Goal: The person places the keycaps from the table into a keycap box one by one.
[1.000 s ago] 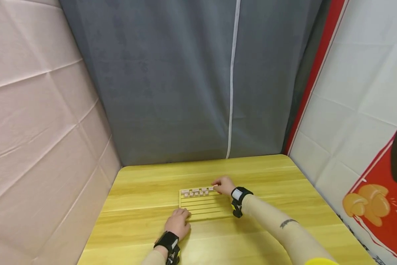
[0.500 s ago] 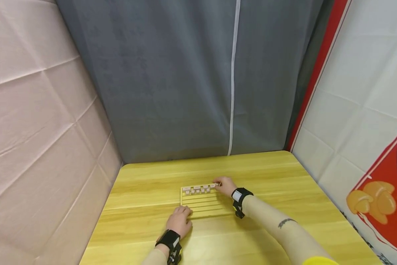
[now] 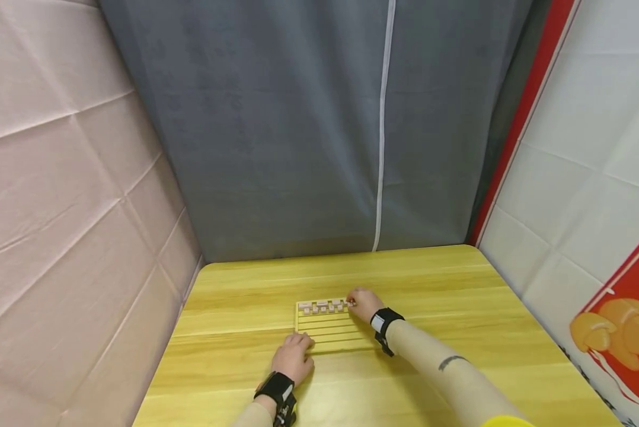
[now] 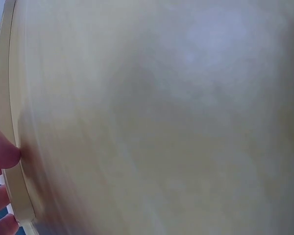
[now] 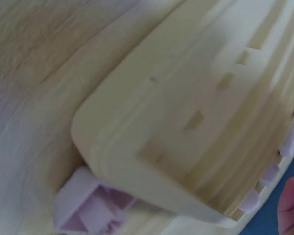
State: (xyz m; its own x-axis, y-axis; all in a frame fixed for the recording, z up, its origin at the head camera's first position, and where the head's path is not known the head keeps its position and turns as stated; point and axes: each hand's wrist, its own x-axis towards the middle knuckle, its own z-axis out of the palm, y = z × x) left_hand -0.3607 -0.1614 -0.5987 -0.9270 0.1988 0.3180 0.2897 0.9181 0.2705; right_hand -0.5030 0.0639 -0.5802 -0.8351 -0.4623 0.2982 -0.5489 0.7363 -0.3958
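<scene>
A shallow pale-yellow tray (image 3: 330, 339) with long slots lies on the table. Pinkish-white keycaps (image 3: 321, 304) stand in two rows along its far side; several also show at the edge in the right wrist view. My left hand (image 3: 293, 357) holds the near-left corner, thumb (image 4: 4, 151) against the front wall and other fingers round the end. At the far-right corner, my right hand (image 3: 366, 305) pinches a small keycap (image 3: 351, 303), mostly covered by the fingers. Curled fingers (image 5: 290, 205) enter the right wrist view. Another pink keycap (image 5: 90, 205), hollow side showing, is outside a tray corner.
The wood-grain table (image 3: 234, 332) reaches back to a grey curtain (image 3: 298, 148). Pale cloth walls (image 3: 74, 237) stand left and right, the right one with a red printed panel (image 3: 618, 356).
My right hand's fingertips have moved slightly nearer along the tray's far-right end, with a small keycap showing between them. My left hand stays at the near-left corner. The head view has shifted slightly.
</scene>
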